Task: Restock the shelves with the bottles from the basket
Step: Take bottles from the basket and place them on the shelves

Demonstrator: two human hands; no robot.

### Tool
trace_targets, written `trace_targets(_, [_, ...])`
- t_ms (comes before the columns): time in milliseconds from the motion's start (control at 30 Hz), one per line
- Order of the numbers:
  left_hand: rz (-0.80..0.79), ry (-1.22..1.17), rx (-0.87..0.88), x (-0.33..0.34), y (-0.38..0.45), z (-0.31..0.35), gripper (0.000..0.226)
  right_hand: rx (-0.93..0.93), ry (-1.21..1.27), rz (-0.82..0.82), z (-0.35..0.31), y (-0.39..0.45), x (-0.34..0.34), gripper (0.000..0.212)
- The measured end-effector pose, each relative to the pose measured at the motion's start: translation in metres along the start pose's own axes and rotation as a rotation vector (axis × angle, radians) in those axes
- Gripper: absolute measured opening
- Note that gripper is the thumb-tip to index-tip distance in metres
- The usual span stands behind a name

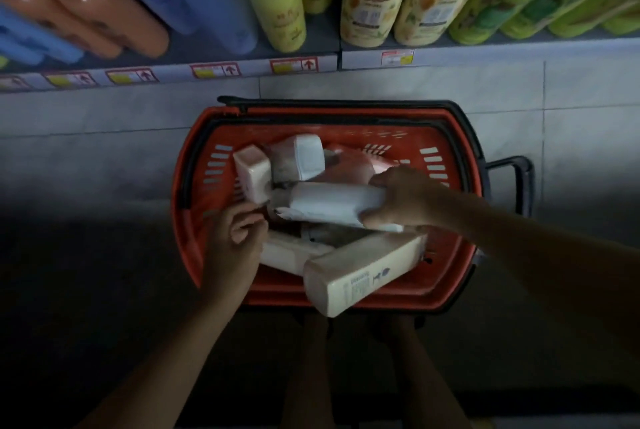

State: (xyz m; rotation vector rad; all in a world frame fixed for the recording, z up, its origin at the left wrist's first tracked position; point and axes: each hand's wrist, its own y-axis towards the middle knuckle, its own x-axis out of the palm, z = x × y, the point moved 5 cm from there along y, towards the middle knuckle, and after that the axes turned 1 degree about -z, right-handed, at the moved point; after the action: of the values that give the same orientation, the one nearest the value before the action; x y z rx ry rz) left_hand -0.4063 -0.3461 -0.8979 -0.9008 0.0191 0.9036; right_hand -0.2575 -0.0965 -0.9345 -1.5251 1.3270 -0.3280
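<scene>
A red basket [446, 286] with black handles sits on the tiled floor [104, 137] in front of the shelf [242, 65]. Inside it, pale bottles lie jumbled across one another. The right hand [401, 198] grips one end of a white bottle [329, 201] lying crosswise near the middle, fingers wrapped around it. The left hand [235, 238] hovers over the basket's left side, its fingers loosely curled and holding nothing. A cream bottle [360, 272] leans over the near rim. A pink-toned bottle [252, 174] stands at the left. The shelf holds orange, blue, yellow and green bottles.
</scene>
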Motion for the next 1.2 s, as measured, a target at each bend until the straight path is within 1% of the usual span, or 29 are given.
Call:
trace_targets(100, [-0.076,-0.019,-0.042,-0.018,-0.019,0.022,0.028,0.021,0.090,-0.066,0.004,-0.029,-0.017,0.045])
trace_targets(133, [-0.127,-0.009,-0.062,-0.019,-0.027,0.030,0.026,0.034,0.136,-0.098,0.005,-0.045,-0.021,0.035])
trace_targets(167, [-0.181,0.005,-0.081,-0.017,-0.035,0.039,0.025,0.050,0.218,-0.119,0.009,-0.061,-0.023,0.024])
trace_targets(200, [-0.233,0.021,-0.100,-0.013,-0.042,0.047,0.023,0.065,0.337,-0.125,0.012,-0.078,-0.024,0.018])
trace_targets(233, [-0.280,0.030,-0.117,-0.006,-0.049,0.058,0.022,0.082,0.462,-0.122,0.015,-0.094,-0.025,0.022])
trace_targets(267, [-0.320,0.024,-0.125,0.002,-0.054,0.069,0.022,0.097,0.587,-0.120,0.016,-0.111,-0.026,0.032])
trace_targets(300, [-0.358,-0.005,-0.121,0.011,-0.057,0.079,0.026,0.089,0.704,-0.121,0.015,-0.127,-0.027,0.047])
trace_targets(367, [-0.411,-0.131,-0.133,0.031,-0.063,0.099,0.037,0.049,0.895,-0.120,0.008,-0.157,-0.030,0.086])
trace_targets(400, [-0.426,-0.215,-0.164,0.041,-0.065,0.108,0.041,0.029,0.969,-0.106,0.001,-0.170,-0.033,0.099])
trace_targets(433, [-0.447,-0.312,-0.201,0.050,-0.068,0.117,0.046,0.003,1.017,-0.090,-0.006,-0.183,-0.038,0.105])
trace_targets(500, [-0.531,-0.504,-0.231,0.066,-0.079,0.137,0.052,-0.028,1.066,-0.042,-0.018,-0.203,-0.047,0.104])
trace_targets(533, [-0.575,-0.564,-0.221,0.073,-0.086,0.149,0.051,-0.034,1.099,-0.012,-0.021,-0.211,-0.051,0.102])
trace_targets(600, [-0.635,-0.620,-0.179,0.081,-0.097,0.170,0.051,-0.032,1.242,0.032,-0.023,-0.219,-0.054,0.107])
trace_targets(667, [-0.639,-0.636,-0.106,0.085,-0.103,0.189,0.054,-0.039,1.407,0.041,-0.030,-0.223,-0.057,0.107])
trace_targets(733, [-0.600,-0.620,-0.025,0.085,-0.104,0.208,0.055,-0.061,1.507,0.043,-0.038,-0.227,-0.065,0.101])
trace_targets(800, [-0.571,-0.596,0.031,0.084,-0.105,0.228,0.058,-0.082,1.561,0.052,-0.043,-0.231,-0.074,0.088])
trace_targets(867, [-0.562,-0.568,0.081,0.082,-0.106,0.246,0.061,-0.098,1.586,0.062,-0.047,-0.235,-0.086,0.082])
trace_targets(933, [-0.548,-0.527,0.129,0.079,-0.110,0.264,0.062,-0.155,1.606,0.079,-0.054,-0.240,-0.102,0.075])
trace_targets(1000, [-0.519,-0.480,0.187,0.077,-0.115,0.283,0.069,-0.203,1.520,0.186,-0.062,-0.246,-0.123,0.054])
trace_targets(1033, [-0.493,-0.453,0.221,0.076,-0.118,0.292,0.073,-0.204,1.469,0.264,-0.065,-0.250,-0.131,0.048])
trace_targets(1067, [-0.468,-0.427,0.259,0.074,-0.123,0.302,0.078,-0.199,1.423,0.343,-0.068,-0.254,-0.139,0.046])
trace_targets(1100, [-0.458,-0.401,0.300,0.072,-0.129,0.311,0.081,-0.207,1.382,0.416,-0.070,-0.259,-0.147,0.050])
trace_targets(1167, [-0.458,-0.339,0.374,0.072,-0.138,0.327,0.079,-0.248,1.305,0.516,-0.073,-0.268,-0.162,0.074])
trace_targets(1200, [-0.472,-0.311,0.414,0.072,-0.144,0.336,0.077,-0.262,1.287,0.569,-0.073,-0.273,-0.171,0.082])
